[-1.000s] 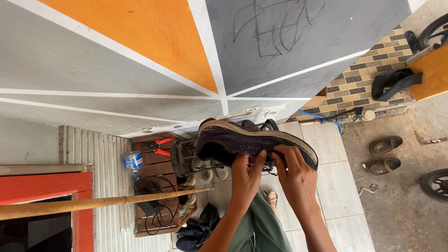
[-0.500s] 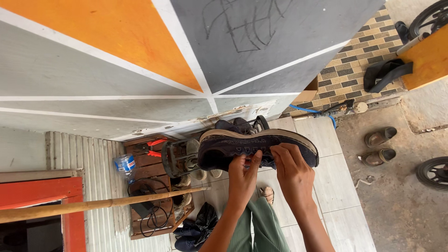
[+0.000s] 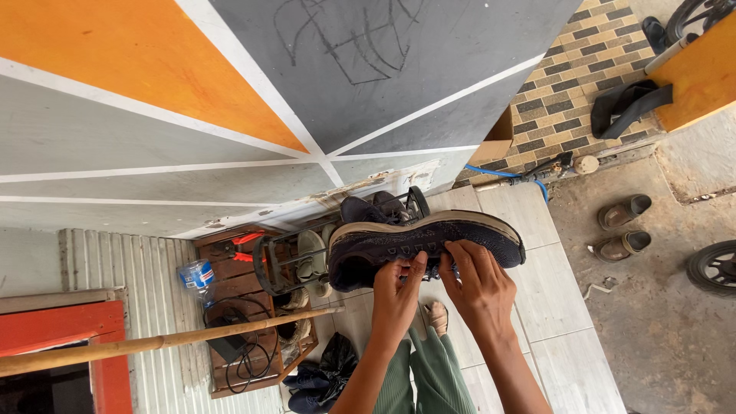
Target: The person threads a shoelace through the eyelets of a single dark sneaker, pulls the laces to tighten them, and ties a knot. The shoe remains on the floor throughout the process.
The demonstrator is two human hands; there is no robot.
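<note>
I hold a dark navy sports shoe [image 3: 383,244] with a tan sole edge up in front of me, lying on its side with the toe to the right. My left hand [image 3: 397,295] grips its lower side near the middle, fingers curled on the upper. My right hand [image 3: 479,285] pinches the same side a little further right, at the laces. Below my arms are my green trousers [image 3: 429,376] and one sandalled foot [image 3: 436,316].
A metal shoe rack [image 3: 295,264] with pale shoes stands by a wooden pallet [image 3: 245,307] bearing red cutters, a plastic bottle and black cables. A bamboo pole [image 3: 153,343] crosses at left. Brown sandals [image 3: 625,226] lie on the concrete at right, near a wheel [image 3: 713,268].
The view has drifted, so the wall, rack and floor shifted left and up. The shoe stays in both hands, now a little lower and more level.
</note>
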